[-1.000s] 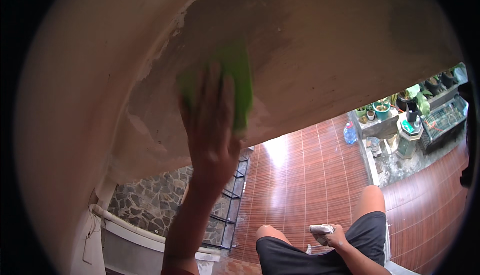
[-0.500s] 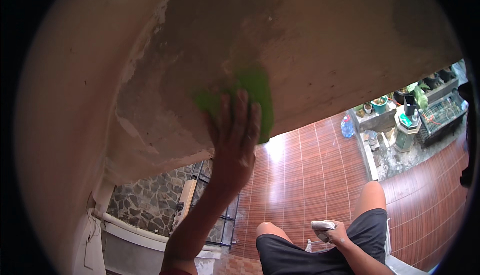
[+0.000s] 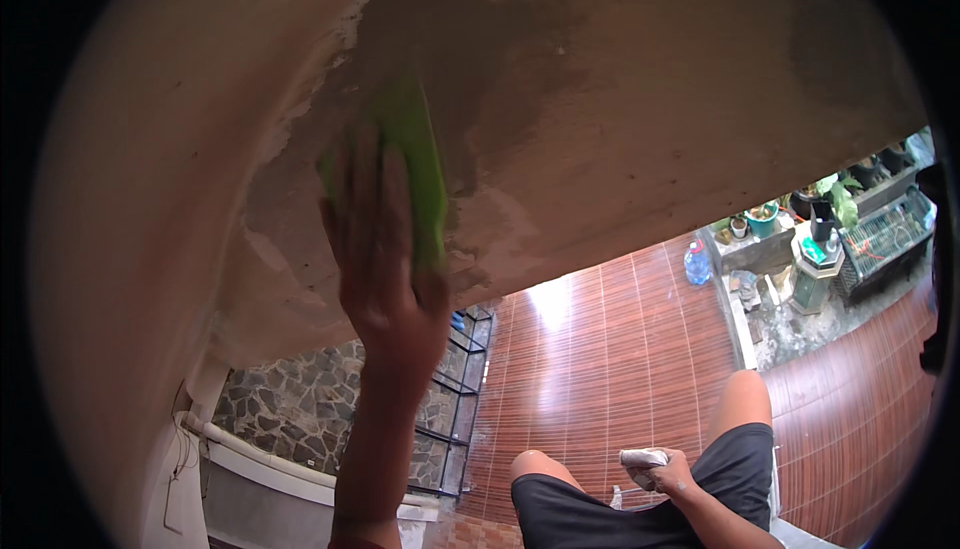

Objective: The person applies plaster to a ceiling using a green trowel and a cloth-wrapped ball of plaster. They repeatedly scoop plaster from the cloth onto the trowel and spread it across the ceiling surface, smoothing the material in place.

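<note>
My left hand is raised to a ceiling-like plastered surface. Its fingers press a thin, flat green spreader against a darker grey, patchy area there; motion blurs both a little. Low down, above my lap, my right hand is closed round a whitish-grey object smeared with a pale coating. What kind of thing it is I cannot tell, since the fingers cover much of it. Pale smudges mark that hand too.
Far below lies a red-brown striped tiled floor. A dark metal frame stands beside a stone-patterned surface at the left. To the right are a clear blue-tinted bottle, potted plants, a pedestal and a dark crate.
My left hand has swept the green spreader leftward and a little upward along the surface. My right hand has stayed nearly in place, the whitish-grey object turning slightly.
</note>
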`<state>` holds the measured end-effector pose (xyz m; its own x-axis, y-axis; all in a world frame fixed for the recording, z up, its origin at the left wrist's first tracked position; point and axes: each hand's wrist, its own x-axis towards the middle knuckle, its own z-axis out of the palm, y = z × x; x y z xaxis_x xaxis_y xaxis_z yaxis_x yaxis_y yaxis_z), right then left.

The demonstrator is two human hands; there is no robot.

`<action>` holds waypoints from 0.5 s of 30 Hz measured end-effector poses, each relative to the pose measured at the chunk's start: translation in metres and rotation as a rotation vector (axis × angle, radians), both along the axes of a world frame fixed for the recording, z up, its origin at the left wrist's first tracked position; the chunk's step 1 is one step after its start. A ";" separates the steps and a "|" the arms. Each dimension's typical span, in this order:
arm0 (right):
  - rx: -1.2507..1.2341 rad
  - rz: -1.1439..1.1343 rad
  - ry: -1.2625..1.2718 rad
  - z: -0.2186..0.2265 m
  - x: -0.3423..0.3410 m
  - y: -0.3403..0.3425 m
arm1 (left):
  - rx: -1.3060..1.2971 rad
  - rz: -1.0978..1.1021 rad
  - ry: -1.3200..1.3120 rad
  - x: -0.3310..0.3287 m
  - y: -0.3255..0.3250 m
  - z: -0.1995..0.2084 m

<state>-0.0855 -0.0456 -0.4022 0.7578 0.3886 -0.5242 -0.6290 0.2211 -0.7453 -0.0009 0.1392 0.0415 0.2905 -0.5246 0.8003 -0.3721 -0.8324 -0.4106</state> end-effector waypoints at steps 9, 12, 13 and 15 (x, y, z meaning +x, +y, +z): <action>0.011 -0.081 -0.063 0.015 -0.004 -0.002 | 0.099 0.084 -0.124 0.044 -0.014 0.043; 0.041 -0.091 -0.065 0.012 -0.006 -0.003 | 0.094 0.108 -0.049 0.040 -0.011 0.024; 0.043 -0.093 -0.079 0.010 -0.004 -0.002 | 0.101 0.115 -0.014 0.038 -0.009 0.015; 0.021 -0.079 -0.078 0.006 -0.002 -0.001 | 0.095 0.124 0.072 0.031 -0.007 -0.007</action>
<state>-0.0878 -0.0464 -0.3965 0.8246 0.3361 -0.4550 -0.5493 0.2838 -0.7860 0.0305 0.1321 0.0340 0.4120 -0.5534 0.7239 -0.3003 -0.8325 -0.4655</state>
